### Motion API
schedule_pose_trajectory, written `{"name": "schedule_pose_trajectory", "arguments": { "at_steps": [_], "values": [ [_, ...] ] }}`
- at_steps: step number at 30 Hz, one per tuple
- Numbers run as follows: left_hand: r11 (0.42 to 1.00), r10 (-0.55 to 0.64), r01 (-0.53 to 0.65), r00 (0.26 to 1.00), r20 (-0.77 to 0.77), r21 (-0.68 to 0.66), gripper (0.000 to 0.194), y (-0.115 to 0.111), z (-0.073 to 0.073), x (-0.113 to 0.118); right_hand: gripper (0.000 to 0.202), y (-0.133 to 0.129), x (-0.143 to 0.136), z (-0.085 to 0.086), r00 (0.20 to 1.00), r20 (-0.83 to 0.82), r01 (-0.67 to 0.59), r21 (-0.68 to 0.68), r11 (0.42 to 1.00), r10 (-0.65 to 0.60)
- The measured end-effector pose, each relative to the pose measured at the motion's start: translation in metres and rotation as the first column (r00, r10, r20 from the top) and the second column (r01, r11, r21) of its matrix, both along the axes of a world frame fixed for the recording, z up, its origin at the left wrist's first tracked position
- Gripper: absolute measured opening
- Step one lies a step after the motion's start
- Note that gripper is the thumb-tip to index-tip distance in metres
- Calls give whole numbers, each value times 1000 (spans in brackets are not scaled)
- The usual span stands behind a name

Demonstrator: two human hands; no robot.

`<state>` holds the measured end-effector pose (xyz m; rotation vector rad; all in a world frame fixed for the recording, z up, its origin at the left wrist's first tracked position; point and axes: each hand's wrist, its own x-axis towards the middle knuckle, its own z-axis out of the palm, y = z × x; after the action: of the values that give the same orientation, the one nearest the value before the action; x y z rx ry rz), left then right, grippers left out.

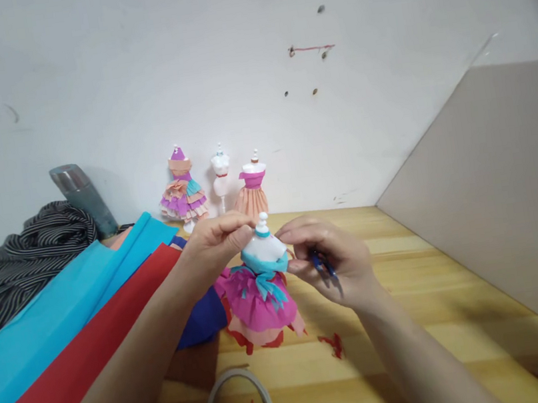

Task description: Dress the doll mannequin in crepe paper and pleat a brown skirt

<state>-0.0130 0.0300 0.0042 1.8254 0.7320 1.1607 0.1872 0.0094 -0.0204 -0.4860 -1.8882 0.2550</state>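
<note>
A miniature dress form (263, 249) stands on the table, tilted slightly. It wears a turquoise paper top with a bow (270, 287) and a layered magenta, peach and red skirt (259, 307). A turquoise band circles its neck. My left hand (219, 239) is closed in a pinch beside the neck, and what lies between its fingertips is hidden. On the other side, my right hand (330, 253) has thumb and forefinger at the form's shoulder and top edge. Dark blue scissors (324, 265), partly hidden, are tucked in that hand's curled fingers.
Behind are dressed forms (182, 191) (253, 187) and a bare form (220, 166). Turquoise paper (69, 285), red paper (88, 343), striped cloth (28, 247) and a bottle (84, 199) lie left. A tape roll (267, 400) and red scraps (335, 345) are in front.
</note>
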Motion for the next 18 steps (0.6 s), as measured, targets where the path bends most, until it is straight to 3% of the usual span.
{"name": "schedule_pose_trajectory", "arguments": {
  "at_steps": [6, 18],
  "values": [
    [1000, 12, -11, 1000, -25, 6, 28, 0, 1, 1, 20, -6, -2, -2, 988, -138, 57, -75, 996, -67],
    [987, 130, -132, 991, 24, 91, 20, -3, 0, 6, 24, -13, -6, 7, 992, 3, 123, 30, 992, -123]
  ]
}}
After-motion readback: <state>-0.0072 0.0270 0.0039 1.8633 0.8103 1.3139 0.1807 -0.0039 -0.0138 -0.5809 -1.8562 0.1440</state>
